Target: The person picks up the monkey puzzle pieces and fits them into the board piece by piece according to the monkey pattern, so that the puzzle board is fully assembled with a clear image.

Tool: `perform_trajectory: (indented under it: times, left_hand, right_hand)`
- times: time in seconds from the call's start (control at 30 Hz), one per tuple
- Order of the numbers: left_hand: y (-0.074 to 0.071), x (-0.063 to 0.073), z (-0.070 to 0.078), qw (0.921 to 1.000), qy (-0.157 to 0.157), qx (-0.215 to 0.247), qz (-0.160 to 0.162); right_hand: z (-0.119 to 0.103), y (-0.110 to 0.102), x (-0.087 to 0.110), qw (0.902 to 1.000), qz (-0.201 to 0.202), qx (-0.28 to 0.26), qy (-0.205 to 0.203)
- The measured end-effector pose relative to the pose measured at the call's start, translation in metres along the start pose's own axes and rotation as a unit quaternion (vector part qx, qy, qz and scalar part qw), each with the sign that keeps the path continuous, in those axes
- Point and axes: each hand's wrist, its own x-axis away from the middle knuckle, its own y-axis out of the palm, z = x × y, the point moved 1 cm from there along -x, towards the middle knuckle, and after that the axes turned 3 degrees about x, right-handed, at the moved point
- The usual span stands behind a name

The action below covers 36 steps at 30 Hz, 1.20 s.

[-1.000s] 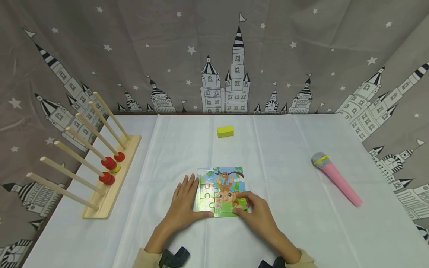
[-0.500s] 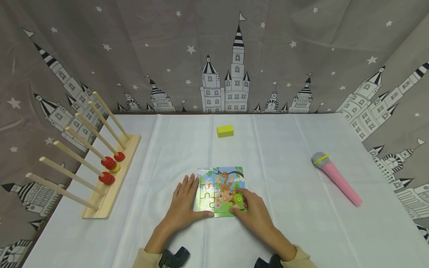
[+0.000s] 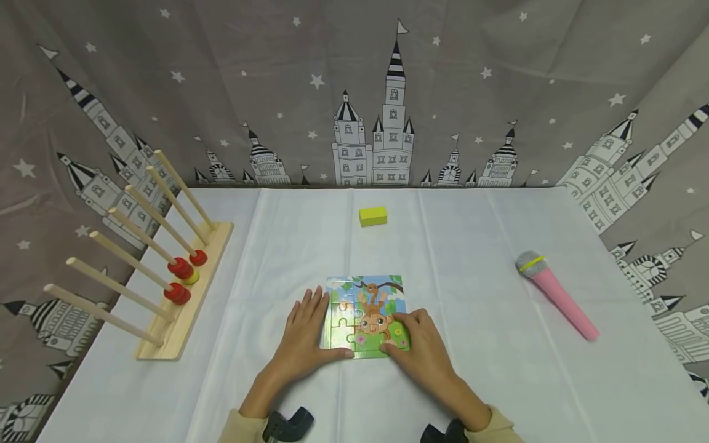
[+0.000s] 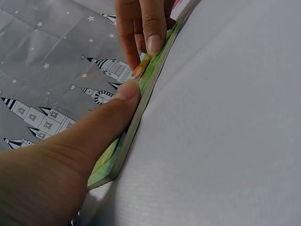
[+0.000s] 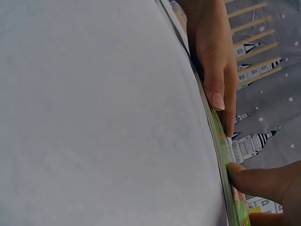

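Note:
A square jigsaw puzzle (image 3: 343, 314) with a monkey picture lies flat on the white table. My left hand (image 3: 301, 338) rests along its left side, fingers straight and together, the thumb on the front edge. At the lower right corner my right hand (image 3: 429, 347) pinches a green puzzle piece (image 3: 399, 334) between thumb and curled index finger; the piece sits level with the picture around it. From the left wrist, the left thumb (image 4: 128, 90) shows pressed on the puzzle's green border. In the right wrist view the right thumb (image 5: 235, 170) touches the puzzle surface.
A wooden peg rack (image 3: 194, 314) with red and yellow rings stands at the left. Behind the puzzle lies a yellow block (image 3: 373, 216). A pink toy microphone (image 3: 562, 301) lies at the right. A grey castle-print curtain (image 3: 266, 74) hangs behind the table.
The right hand has shifted slightly left with the corner piece, which was tilted at the puzzle's right edge and now lies flat in the corner. The left hand has stayed in place.

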Motion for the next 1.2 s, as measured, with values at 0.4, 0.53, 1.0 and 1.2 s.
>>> perform_trajectory:
  times: [0.4, 0.53, 1.0, 1.2]
  left_hand:
    - [-0.001, -0.001, 0.002, 1.0000, -0.004, 0.003, -0.005]
    - [-0.001, -0.001, 0.001, 0.9999, -0.007, 0.003, -0.007]
    - [0.000, -0.001, 0.000, 0.9999, -0.012, 0.000, -0.008]
    - [0.000, -0.001, 0.000, 0.9999, -0.012, -0.001, -0.009]
  right_hand:
    - [0.001, -0.007, 0.002, 0.9999, 0.003, 0.016, -0.004]
    - [-0.001, -0.015, 0.004, 0.9988, 0.015, 0.039, -0.025]
    - [0.003, -0.021, 0.029, 0.9785, -0.045, 0.100, -0.175]
    - [0.005, -0.019, 0.033, 0.9708, -0.062, 0.121, -0.198]
